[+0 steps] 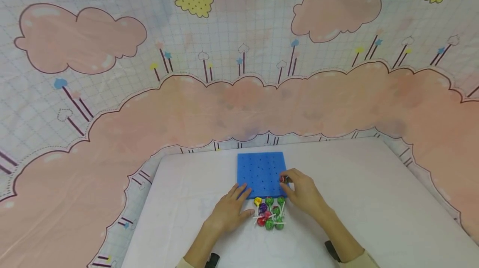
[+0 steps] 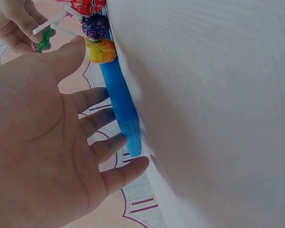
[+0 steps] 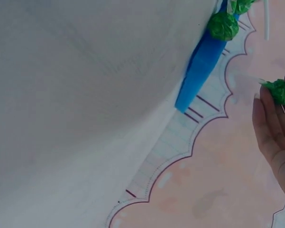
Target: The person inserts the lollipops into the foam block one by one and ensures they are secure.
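A blue square board [image 1: 258,170] dotted with small holes lies flat on the table. My right hand [image 1: 304,191] is above the board's right side, pinching a lollipop [image 3: 279,91] in a green wrapper between thumb and fingers. My left hand [image 1: 228,212] has its fingers spread, the tips at the board's near left corner. In the left wrist view its palm [image 2: 42,137] faces the camera and nothing is held. Just in front of the board lies a group of lollipops: a yellow one [image 1: 258,201], a purple one [image 1: 263,207], a red one [image 1: 261,221] and several green ones [image 1: 269,224].
A white table top [image 1: 179,201] surrounds the board on every side. Behind it hangs a backdrop cloth [image 1: 239,106] printed with pink clouds, which also shows along the table's left and right edges. Dark bands [image 1: 212,260] sit at both wrists.
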A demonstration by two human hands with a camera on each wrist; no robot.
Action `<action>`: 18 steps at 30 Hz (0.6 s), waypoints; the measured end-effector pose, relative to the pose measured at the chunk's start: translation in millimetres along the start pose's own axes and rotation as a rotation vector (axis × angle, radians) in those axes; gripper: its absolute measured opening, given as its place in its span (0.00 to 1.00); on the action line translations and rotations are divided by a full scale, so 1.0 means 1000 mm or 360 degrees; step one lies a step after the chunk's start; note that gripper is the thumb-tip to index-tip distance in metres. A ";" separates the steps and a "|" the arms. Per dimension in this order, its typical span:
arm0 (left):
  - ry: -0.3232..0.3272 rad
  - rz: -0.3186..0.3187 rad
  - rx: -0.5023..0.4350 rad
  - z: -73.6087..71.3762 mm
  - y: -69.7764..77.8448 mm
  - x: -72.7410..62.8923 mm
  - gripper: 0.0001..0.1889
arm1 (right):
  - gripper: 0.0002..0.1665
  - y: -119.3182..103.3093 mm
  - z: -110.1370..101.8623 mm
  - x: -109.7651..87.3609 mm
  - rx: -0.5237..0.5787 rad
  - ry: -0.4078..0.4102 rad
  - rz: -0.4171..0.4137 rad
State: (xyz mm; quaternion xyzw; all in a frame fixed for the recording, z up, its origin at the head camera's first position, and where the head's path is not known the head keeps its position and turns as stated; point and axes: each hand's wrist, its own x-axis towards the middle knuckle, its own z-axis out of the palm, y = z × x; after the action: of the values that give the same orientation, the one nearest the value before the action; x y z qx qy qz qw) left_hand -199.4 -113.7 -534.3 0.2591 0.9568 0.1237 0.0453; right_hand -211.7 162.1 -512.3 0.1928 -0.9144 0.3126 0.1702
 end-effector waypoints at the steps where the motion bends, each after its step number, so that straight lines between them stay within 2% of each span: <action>1: -0.0003 -0.0003 0.0006 0.001 0.000 0.000 0.38 | 0.18 0.000 0.000 0.001 0.0008 0.0002 0.0004; 7: -0.0020 -0.0009 0.0020 0.003 -0.002 0.000 0.38 | 0.19 0.002 0.003 0.006 0.0048 0.0006 0.0044; 18: -0.0032 -0.0020 0.0001 0.002 -0.002 0.000 0.38 | 0.18 0.009 0.000 0.018 0.0222 0.0154 0.0002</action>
State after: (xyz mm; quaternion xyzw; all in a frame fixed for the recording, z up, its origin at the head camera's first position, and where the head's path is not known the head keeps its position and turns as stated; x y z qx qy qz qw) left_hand -200.6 -114.9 -537.1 0.2543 0.9580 0.1206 0.0555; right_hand -231.6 164.4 -509.7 0.1884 -0.8812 0.3847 0.2001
